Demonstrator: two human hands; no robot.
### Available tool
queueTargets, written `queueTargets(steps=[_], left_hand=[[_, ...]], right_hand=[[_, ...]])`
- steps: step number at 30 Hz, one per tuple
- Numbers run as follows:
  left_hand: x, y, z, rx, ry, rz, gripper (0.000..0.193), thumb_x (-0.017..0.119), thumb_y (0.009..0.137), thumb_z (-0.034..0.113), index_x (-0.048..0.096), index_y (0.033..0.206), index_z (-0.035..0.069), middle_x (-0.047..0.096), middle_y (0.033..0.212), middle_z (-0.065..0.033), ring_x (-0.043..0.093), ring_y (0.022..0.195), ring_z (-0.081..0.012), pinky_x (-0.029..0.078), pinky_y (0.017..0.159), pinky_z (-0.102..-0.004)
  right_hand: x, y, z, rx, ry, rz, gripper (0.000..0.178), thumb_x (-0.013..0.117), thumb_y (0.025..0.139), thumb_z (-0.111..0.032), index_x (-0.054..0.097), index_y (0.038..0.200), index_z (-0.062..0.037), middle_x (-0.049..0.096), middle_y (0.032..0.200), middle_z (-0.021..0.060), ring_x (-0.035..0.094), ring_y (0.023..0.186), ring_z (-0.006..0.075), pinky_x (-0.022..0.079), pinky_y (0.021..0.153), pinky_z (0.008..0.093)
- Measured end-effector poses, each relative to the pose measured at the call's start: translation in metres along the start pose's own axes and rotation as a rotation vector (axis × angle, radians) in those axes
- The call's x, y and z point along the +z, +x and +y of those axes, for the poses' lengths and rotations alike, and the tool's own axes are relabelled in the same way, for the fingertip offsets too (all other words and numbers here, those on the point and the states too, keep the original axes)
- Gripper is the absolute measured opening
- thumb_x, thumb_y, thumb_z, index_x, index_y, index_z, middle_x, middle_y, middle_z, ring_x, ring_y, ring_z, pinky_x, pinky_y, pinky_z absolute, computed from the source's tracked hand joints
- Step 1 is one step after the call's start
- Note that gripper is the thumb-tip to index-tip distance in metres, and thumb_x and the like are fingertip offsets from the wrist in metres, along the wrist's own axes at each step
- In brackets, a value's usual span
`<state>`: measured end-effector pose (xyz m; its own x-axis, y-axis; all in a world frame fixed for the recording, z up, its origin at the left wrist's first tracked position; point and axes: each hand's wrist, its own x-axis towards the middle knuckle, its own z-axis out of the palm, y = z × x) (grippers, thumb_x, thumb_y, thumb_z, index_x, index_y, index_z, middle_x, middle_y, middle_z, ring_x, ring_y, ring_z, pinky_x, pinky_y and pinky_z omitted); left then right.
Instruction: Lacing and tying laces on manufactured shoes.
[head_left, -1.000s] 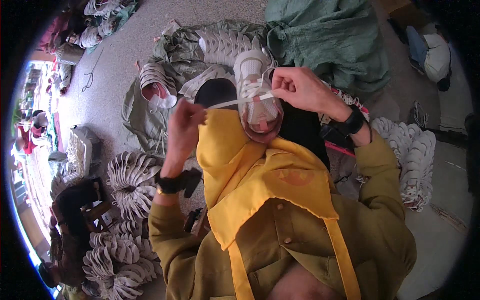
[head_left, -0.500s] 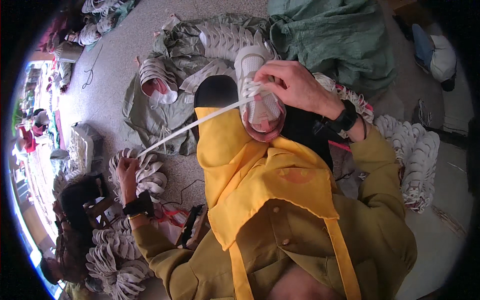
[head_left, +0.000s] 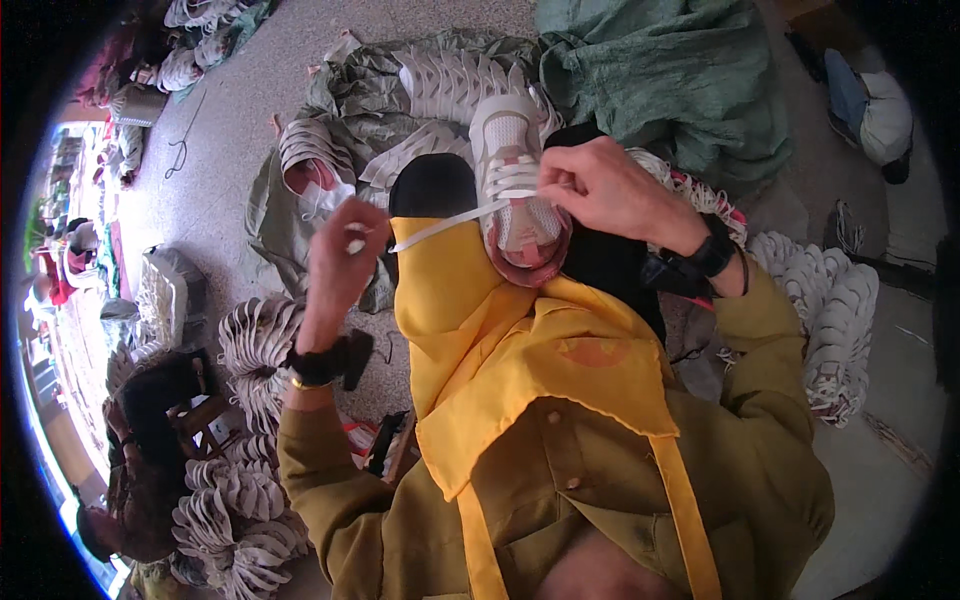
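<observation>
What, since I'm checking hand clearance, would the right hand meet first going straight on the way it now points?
Probably the pale shoe, at its white laces: they lie just left of the right hand, though any gap in depth is unclear from this view.

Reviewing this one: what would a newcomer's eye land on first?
Probably the bright yellow apron, in the centre. Just above it sits a pale shoe upper with pink parts, a white lace slanting between the left hand and the right hand. At the top, right of centre, lies a crumpled green sheet.
</observation>
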<state>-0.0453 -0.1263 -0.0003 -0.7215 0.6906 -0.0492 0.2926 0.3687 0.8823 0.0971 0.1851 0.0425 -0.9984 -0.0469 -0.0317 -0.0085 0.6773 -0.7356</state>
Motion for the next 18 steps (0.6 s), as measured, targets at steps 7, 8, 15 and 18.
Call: queueTargets(steps=[7, 8, 15, 18], left_hand=[[0.071, 0.04, 0.063, 0.206, -0.194, -0.336, 0.024, 0.059, 0.092, -0.006, 0.058, 0.115, 0.001, 0.064, 0.104, -0.0042, 0.06, 0.094, -0.0091, 0.05, 0.082, -0.0254], [0.077, 0.045, 0.064, 0.231, -0.188, -0.366, 0.025, 0.058, 0.091, -0.006, 0.057, 0.115, 0.001, 0.063, 0.103, -0.0042, 0.06, 0.092, -0.0091, 0.051, 0.082, -0.0257], [0.072, 0.052, 0.052, 0.136, -0.099, -0.489, 0.02, 0.061, 0.091, -0.004, 0.058, 0.11, 0.001, 0.059, 0.094, -0.0001, 0.054, 0.085, -0.0057, 0.048, 0.076, -0.0241], [0.068, 0.05, 0.046, 0.098, -0.141, -0.501, 0.017, 0.061, 0.093, -0.002, 0.058, 0.109, 0.001, 0.058, 0.095, 0.0011, 0.055, 0.087, -0.006, 0.047, 0.079, -0.0242]], right_hand=[[-0.027, -0.016, -0.021, 0.085, 0.129, -0.069, 0.012, 0.071, 0.088, -0.011, 0.065, 0.088, -0.0005, 0.059, 0.066, -0.0004, 0.05, 0.061, 0.0047, 0.041, 0.055, 0.0238], [-0.027, -0.019, -0.022, 0.091, 0.143, -0.06, 0.012, 0.071, 0.088, -0.01, 0.065, 0.087, -0.0007, 0.058, 0.066, -0.0012, 0.049, 0.061, 0.004, 0.04, 0.055, 0.0233], [-0.035, -0.032, -0.021, 0.09, 0.118, 0.017, 0.009, 0.07, 0.089, -0.007, 0.064, 0.086, -0.001, 0.052, 0.064, -0.0039, 0.045, 0.059, 0.0016, 0.037, 0.052, 0.0215], [-0.037, -0.038, -0.011, 0.145, 0.117, 0.036, 0.011, 0.072, 0.086, -0.01, 0.065, 0.086, -0.0013, 0.055, 0.063, 0.0002, 0.049, 0.058, 0.006, 0.041, 0.053, 0.0257]])
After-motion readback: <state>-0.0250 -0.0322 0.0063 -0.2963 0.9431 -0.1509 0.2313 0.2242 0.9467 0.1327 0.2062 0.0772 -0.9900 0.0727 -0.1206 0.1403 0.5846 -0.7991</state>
